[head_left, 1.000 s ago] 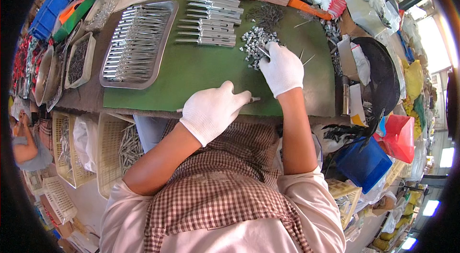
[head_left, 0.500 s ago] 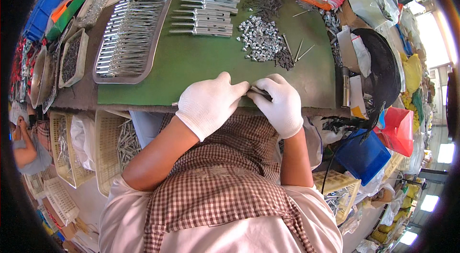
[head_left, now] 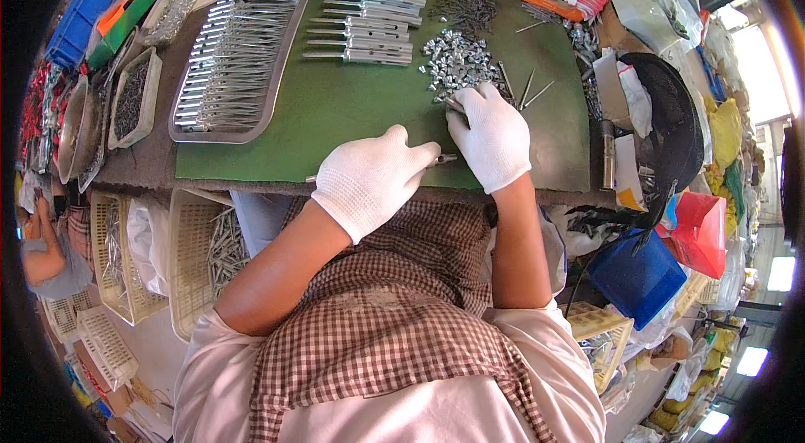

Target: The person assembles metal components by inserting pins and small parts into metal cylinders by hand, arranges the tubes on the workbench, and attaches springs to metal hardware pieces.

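Taking the green mat as a clock face with twelve pointing away from you, your gloved left hand is resting at six. You are clamping a metal rod in it, and both ends are poking out past the fist; you are holding it low and crosswise at the near edge, probably to steady it close to your body. Your gloved right hand is reaching in at four, thumb and fingertips pinching a short metal piece; I cannot tell whether the palm is hiding anything more. At two, the silver bits are lying in a heap just beyond those fingertips, seemingly for easy right-hand reach. The dark pins are lying past them, apparently grouped to avoid mixing. At twelve, thick rods are lying side by side, their thin ends all pointing toward nine, likely for tidy handling. At ten, a metal tray is holding slim rods in a row, its raised rim presumably stopping them from rolling.
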Action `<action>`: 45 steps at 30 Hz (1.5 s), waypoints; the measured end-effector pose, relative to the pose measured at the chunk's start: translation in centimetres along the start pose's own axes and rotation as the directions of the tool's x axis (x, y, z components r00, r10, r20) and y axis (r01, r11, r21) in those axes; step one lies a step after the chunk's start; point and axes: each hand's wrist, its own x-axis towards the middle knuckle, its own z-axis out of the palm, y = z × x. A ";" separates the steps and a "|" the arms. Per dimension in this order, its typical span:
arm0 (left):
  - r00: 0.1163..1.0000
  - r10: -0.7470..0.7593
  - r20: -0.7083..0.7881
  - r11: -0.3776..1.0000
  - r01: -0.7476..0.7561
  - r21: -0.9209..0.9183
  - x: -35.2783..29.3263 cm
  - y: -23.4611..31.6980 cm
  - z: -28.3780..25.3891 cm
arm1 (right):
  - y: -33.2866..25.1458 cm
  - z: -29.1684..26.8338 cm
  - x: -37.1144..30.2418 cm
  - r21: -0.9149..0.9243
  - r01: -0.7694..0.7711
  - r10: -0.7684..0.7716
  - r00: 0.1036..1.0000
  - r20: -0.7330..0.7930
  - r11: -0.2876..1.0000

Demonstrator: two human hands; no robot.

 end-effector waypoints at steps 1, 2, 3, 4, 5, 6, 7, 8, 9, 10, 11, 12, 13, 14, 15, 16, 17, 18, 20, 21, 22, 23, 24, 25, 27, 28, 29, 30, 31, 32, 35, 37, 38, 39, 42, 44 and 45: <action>1.000 -0.004 -0.001 1.000 0.004 -0.002 -0.1 -0.1 0.0 | -0.1 -0.1 -0.3 0.026 0.010 -0.010 1.000 -0.014 1.000; 1.000 -0.008 -0.002 1.000 0.008 -0.009 -0.2 -0.2 0.0 | -0.2 -0.3 -0.7 0.053 0.021 -0.020 0.999 -0.028 0.998; 1.000 -0.012 -0.002 1.000 0.012 -0.016 -0.2 -0.3 0.0 | -0.3 -0.7 -1.2 0.053 0.024 -0.023 0.999 -0.026 0.998; 1.000 -0.011 -0.001 1.000 0.011 -0.017 -0.2 -0.3 0.0 | -0.2 -1.4 -1.9 0.074 0.002 -0.002 1.000 0.003 0.997; 1.000 -0.017 0.009 1.000 0.017 -0.012 -0.1 -0.2 -0.1 | -0.1 -1.8 -2.4 0.095 -0.020 0.017 0.999 0.032 0.995; 1.000 -0.023 0.018 1.000 0.024 -0.006 -0.1 -0.2 -0.2 | 0.1 -1.7 -2.8 0.095 -0.020 0.017 0.999 0.034 0.995; 1.000 -0.018 0.019 1.000 0.018 -0.008 0.0 0.0 -0.3 | 0.4 -1.6 -3.2 0.135 -0.008 0.004 1.000 0.031 0.991; 0.999 -0.025 0.037 1.000 0.025 0.000 0.2 0.1 -0.5 | 0.7 -1.5 -3.5 0.176 0.005 -0.010 1.000 0.027 0.984; 0.998 -0.032 0.054 0.999 0.032 0.008 0.2 0.3 -0.6 | 0.9 -1.5 -3.7 0.214 0.023 -0.022 1.000 -0.008 0.977; 0.998 -0.035 0.053 0.999 0.035 0.009 0.2 0.2 -0.5 | 0.7 -1.5 -3.8 0.216 0.026 -0.025 1.000 -0.008 0.976; 0.999 -0.034 0.033 0.999 0.034 0.012 0.0 0.1 -0.3 | 0.2 -1.6 -4.0 0.341 -0.002 0.007 1.000 -0.012 0.940; 0.999 -0.033 0.013 0.999 0.033 0.014 -0.1 0.0 -0.2 | -0.2 -1.6 -4.2 0.461 -0.028 0.038 0.999 -0.013 0.887; 0.999 -0.033 0.014 0.999 0.032 0.013 -0.1 -0.1 0.0 | -0.6 -1.8 -4.4 0.460 -0.029 0.039 0.999 -0.012 0.887; 1.000 -0.014 -0.015 1.000 0.014 0.002 -0.1 -0.2 0.2 | -1.0 -1.9 -4.5 0.512 -0.008 0.029 0.999 -0.033 0.859; 0.999 0.004 -0.044 1.000 -0.005 -0.008 -0.1 -0.3 0.2 | -1.3 -1.9 -4.6 0.562 0.014 0.020 0.998 -0.055 0.827; 0.999 0.002 -0.045 1.000 -0.002 -0.008 -0.1 -0.3 0.3 | -1.5 -1.7 -4.6 0.562 0.015 0.018 0.998 -0.054 0.827; 0.999 -0.009 -0.031 1.000 0.009 0.003 -0.1 -0.3 0.3 | -1.6 -1.5 -4.6 0.559 0.018 0.011 0.999 -0.048 0.829; 1.000 -0.019 -0.017 1.000 0.020 0.015 0.0 -0.3 0.3 | -1.6 -1.3 -4.5 0.555 0.022 0.003 0.999 -0.043 0.831; 1.000 -0.014 -0.017 1.000 0.014 0.003 -0.1 -0.4 0.3 | -1.6 -1.3 -4.4 0.539 0.029 -0.007 0.999 -0.043 0.842; 1.000 -0.008 -0.018 1.000 0.008 -0.009 -0.1 -0.4 0.3 | -1.6 -1.3 -4.4 0.522 0.037 -0.016 0.999 -0.044 0.852; 1.000 -0.006 -0.020 1.000 0.006 -0.009 0.0 -0.4 0.2 | -1.6 -1.2 -4.4 0.520 0.037 -0.016 0.999 -0.045 0.853; 1.000 -0.008 -0.016 1.000 0.008 -0.016 0.0 -0.3 0.1 | -1.7 -1.0 -4.5 0.518 0.017 0.016 0.998 -0.060 0.855; 1.000 -0.009 -0.012 1.000 0.009 -0.024 0.0 -0.2 0.1 | -1.7 -0.9 -4.6 0.516 -0.004 0.049 0.996 -0.075 0.856; 1.000 -0.013 -0.014 1.000 0.013 -0.022 0.0 -0.2 0.1 | -1.9 -0.7 -4.7 0.518 0.001 0.045 0.996 -0.075 0.855; 0.999 -0.039 0.015 0.999 0.039 0.015 0.0 -0.2 0.2 | -2.1 -0.3 -4.8 0.541 0.006 0.064 0.992 -0.110 0.841; 0.999 -0.037 0.015 0.999 0.037 0.013 0.0 -0.2 0.3 | -2.2 -0.4 -4.9 0.539 0.004 0.065 0.992 -0.110 0.842; 1.000 -0.026 0.002 1.000 0.026 0.004 0.0 -0.3 0.3 | -2.4 -0.5 -5.0 0.547 -0.029 0.098 0.991 -0.097 0.836; 1.000 -0.014 -0.012 1.000 0.014 -0.004 0.0 -0.3 0.3 | -2.5 -0.6 -5.1 0.555 -0.062 0.130 0.988 -0.083 0.829; 1.000 -0.014 -0.011 1.000 0.014 -0.004 0.0 -0.3 0.3 | -2.5 -0.6 -5.0 0.555 -0.063 0.131 0.988 -0.083 0.829; 1.000 -0.016 -0.005 1.000 0.016 0.000 0.0 -0.3 0.2 | -2.6 -0.5 -5.0 0.550 -0.060 0.126 0.988 -0.083 0.833; 1.000 -0.010 -0.008 1.000 0.010 0.000 -0.1 -0.4 0.3 | -2.8 -0.7 -5.1 0.523 -0.068 0.126 0.989 -0.076 0.850; 1.000 -0.002 -0.018 1.000 0.002 -0.004 -0.1 -0.4 0.4 | -3.1 -0.8 -5.2 0.501 -0.079 0.130 0.989 -0.069 0.862; 1.000 0.005 0.007 1.000 -0.005 0.016 0.0 -0.5 0.4 | -3.3 -0.9 -5.2 0.489 -0.064 0.119 0.989 -0.083 0.870; 0.999 0.012 0.032 0.999 -0.013 0.035 0.0 -0.5 0.4 | -3.4 -0.9 -5.3 0.477 -0.049 0.108 0.989 -0.098 0.878; 1.000 0.013 0.015 0.996 -0.014 0.084 -0.5 -0.5 0.8 | -2.7 -0.3 -5.6 0.437 -0.019 0.070 0.992 -0.101 0.899; 0.999 0.029 0.020 0.995 -0.031 0.097 -0.3 -0.2 0.3 | -2.2 -0.9 -4.8 0.533 0.052 0.038 0.987 -0.156 0.844; 0.999 0.047 0.022 0.993 -0.049 0.107 -0.3 -0.1 0.0 | -2.1 -1.4 -4.6 0.617 -0.019 0.099 0.991 -0.095 0.787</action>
